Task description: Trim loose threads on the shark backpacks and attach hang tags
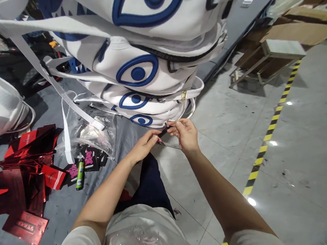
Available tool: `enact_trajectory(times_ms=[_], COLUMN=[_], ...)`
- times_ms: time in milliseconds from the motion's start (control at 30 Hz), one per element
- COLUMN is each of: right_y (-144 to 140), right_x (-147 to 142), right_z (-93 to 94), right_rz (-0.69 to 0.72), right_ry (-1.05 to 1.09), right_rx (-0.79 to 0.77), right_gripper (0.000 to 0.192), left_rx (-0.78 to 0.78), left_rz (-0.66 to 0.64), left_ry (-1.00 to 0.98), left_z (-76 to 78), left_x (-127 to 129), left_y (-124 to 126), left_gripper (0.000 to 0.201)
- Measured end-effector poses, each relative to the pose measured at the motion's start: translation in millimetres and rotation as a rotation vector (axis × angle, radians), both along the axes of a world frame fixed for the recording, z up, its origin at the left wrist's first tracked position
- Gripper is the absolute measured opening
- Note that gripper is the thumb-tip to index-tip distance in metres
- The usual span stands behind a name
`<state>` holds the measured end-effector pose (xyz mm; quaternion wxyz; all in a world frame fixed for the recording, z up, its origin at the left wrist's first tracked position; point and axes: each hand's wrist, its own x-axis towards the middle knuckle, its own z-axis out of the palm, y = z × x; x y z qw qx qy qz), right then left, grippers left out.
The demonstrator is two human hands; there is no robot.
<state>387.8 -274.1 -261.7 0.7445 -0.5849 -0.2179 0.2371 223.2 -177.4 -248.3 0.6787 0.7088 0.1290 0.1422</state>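
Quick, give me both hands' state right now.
Left hand: closed, pinching the small black tag.
Right hand: closed, pinching the same tag beside the white bags.

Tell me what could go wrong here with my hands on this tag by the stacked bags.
1. Both hands, left hand and right hand, pinch a small dark tag at the lowest bag; a tug might topple the tall stack.
2. The loose strap hangs into the clear pouch and could snag.

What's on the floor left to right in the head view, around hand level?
Red cards → green tube → clear plastic bag → left hand → small black piece pinched by both hands → right hand → yellow-black floor tape.
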Motion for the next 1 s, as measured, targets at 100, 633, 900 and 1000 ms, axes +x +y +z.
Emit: enact_trajectory(times_ms=[100, 633, 900, 1000], right_y=[-1.0, -13.7, -5.8, -2.5], right_x=[2.9, 29.0, 5.8, 7.1], right_z=[-0.5, 43.6, 31.5, 33.1], right_rz=[0.005, 0.311, 0.267, 0.305], right_ry=[-0.005, -0.101, -0.214, -0.237], right_rx=[-0.008, -0.226, -0.122, -0.134], right_gripper=[0.038, 0.037, 0.033, 0.034], left_rx=[0.311, 0.141, 0.702, 0.985], left_rz=[0.07, 0.292, 0.563, 0.543], left_ry=[0.092, -0.014, -0.074, -0.073], left_z=[7.5, -11.2, -13.3, -4.3], left_x=[2.1, 5.9, 7.9, 9.6], left_y=[-4.4, -21.1, -14.8, -15.1], left_gripper=[0.037, 0.032, 0.02, 0.02])
